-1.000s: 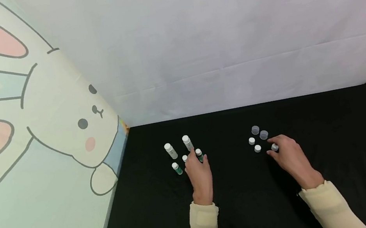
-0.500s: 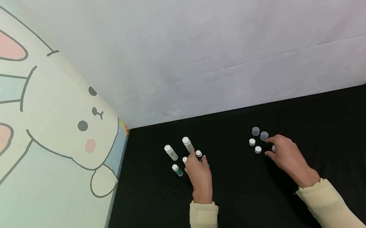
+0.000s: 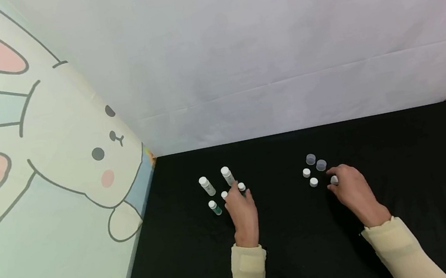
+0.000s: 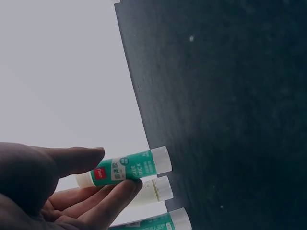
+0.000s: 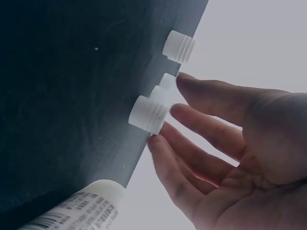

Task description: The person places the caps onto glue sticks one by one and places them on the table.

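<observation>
In the left wrist view my left hand (image 3: 244,215) holds a green glue stick (image 4: 127,166) between thumb and fingers; its lower end stands at the black tabletop. Two other sticks stand behind it, a white one (image 4: 146,194) and a green one (image 4: 151,223). My right hand (image 3: 355,193) curves loosely around a small white ridged cap (image 5: 147,115), with a gap between thumb and cap and the fingertips close to its edge. A second ridged cap (image 5: 179,46) lies beyond the thumb. Part of a white bottle with a barcode label (image 5: 79,211) shows near the right wrist camera; the hand hides it in the head view.
Two tall white sticks (image 3: 207,186) and a short green stick (image 3: 215,207) stand around the left hand. Left of the right hand are two clear cups (image 3: 310,159) and two small white caps (image 3: 306,172). A pale backdrop rises behind the black tabletop (image 3: 290,244).
My right thumb first swings a little outward, then comes back closer to the white cap. The left hand stays nearly still at its glue stick; the standing items keep their places.
</observation>
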{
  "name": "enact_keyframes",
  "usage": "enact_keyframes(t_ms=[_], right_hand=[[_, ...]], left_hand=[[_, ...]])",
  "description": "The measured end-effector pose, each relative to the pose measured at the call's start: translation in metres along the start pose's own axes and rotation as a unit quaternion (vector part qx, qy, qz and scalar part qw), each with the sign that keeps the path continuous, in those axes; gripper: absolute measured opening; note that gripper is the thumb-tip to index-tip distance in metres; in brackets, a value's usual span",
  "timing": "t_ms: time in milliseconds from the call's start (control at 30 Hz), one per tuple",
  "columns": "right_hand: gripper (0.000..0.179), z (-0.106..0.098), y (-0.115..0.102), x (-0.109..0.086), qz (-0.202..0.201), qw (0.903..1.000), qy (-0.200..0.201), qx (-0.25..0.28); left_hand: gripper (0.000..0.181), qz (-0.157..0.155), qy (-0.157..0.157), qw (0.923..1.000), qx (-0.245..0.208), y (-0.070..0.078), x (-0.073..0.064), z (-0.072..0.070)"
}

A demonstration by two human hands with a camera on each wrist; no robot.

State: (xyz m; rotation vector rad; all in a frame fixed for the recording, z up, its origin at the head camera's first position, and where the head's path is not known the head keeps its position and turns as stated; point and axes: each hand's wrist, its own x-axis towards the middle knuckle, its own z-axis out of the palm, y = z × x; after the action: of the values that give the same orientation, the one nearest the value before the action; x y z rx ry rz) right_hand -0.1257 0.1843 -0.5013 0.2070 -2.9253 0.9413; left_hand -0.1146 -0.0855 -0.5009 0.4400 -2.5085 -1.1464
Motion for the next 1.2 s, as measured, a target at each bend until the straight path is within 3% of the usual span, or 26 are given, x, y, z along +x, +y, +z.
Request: enact_keyframes(t_ms=[167,367,1200], right_hand=[[0.027,-0.002,0.002,-0.001,0.016,0.9997,-0.021,0.001],[0.018,-0.003,0.003,-0.003,0.024,0.9995,-0.012,0.018],[0.018,-0.006,0.0,-0.011,0.042,0.9981,0.028,0.035]], left_hand=[[0.023,0.002,0.005,1.0,0.004,-0.001,0.0,0.001],[0.01,0.009,0.011,0.9998,0.01,-0.001,0.001,0.0],[0.021,0.033,0.019,0.9992,-0.009,0.006,-0.014,-0.001]])
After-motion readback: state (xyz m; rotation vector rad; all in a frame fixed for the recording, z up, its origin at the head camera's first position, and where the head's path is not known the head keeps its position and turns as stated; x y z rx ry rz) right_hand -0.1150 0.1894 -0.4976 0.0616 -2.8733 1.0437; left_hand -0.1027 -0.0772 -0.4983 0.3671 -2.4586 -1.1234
